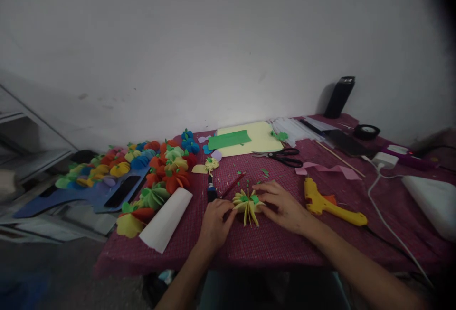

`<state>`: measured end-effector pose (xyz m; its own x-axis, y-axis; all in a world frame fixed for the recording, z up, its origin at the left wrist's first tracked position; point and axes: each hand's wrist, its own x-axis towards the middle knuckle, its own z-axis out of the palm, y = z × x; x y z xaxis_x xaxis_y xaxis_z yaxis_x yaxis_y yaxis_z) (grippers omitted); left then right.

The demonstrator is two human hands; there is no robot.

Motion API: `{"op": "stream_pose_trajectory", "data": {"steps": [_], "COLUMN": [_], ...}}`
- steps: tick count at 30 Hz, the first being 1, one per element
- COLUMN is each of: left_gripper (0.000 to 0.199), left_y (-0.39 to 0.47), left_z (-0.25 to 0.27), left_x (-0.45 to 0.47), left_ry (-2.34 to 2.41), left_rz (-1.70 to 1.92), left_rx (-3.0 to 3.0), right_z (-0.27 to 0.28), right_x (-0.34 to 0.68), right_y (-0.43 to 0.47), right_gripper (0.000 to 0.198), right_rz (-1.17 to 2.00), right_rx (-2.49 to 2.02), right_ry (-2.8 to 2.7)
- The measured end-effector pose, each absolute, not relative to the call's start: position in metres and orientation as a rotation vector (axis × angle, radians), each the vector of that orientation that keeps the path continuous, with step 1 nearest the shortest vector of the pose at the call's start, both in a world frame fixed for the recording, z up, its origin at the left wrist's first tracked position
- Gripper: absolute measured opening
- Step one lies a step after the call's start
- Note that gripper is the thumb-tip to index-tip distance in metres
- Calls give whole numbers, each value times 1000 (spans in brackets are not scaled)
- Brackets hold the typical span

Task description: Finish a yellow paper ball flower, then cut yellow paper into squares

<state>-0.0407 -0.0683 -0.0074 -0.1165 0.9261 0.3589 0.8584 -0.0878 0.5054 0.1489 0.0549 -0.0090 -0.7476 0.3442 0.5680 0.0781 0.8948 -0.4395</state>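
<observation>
A pale yellow paper pumpkin (246, 215) made of fanned folds, with green bits on top, sits at the table's front middle. My left hand (215, 220) pinches its left edge between thumb and fingers. From the other side my right hand (283, 205) grips its right edge with bent fingers. Just behind the pumpkin lie a dark red pencil-like stick (233, 185) and small green paper scraps (264, 172). A small glue-like bottle (211, 190) is near my left fingertips. To the right of my right hand rests a yellow glue gun (331, 205).
Many coloured paper pumpkins (176, 179) crowd the left side, beside a white paper roll (167, 220). Black scissors (281, 156), a green paper strip (230, 140), yellow sheets (263, 134), and glue sticks (294, 131) lie behind. A black flask (340, 97) and a power strip (402, 155) are at right.
</observation>
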Motion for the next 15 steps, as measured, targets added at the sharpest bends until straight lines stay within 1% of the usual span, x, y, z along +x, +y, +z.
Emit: {"op": "stream_pose_trajectory", "data": {"steps": [4,15], "left_gripper": [10,9], "left_y": [-68,-60], "left_z": [-5,-3], "left_x": [-42,-60], "left_ry": [2023,1892], "left_rz": [956,936], "left_rx": [2058,2101], "right_z": [-11,10], "right_x": [145,140], "right_y": [61,62], "right_gripper": [9,8], "right_rz": [495,515], "right_rx": [-268,-194], "right_ry": [-2393,-2516]}}
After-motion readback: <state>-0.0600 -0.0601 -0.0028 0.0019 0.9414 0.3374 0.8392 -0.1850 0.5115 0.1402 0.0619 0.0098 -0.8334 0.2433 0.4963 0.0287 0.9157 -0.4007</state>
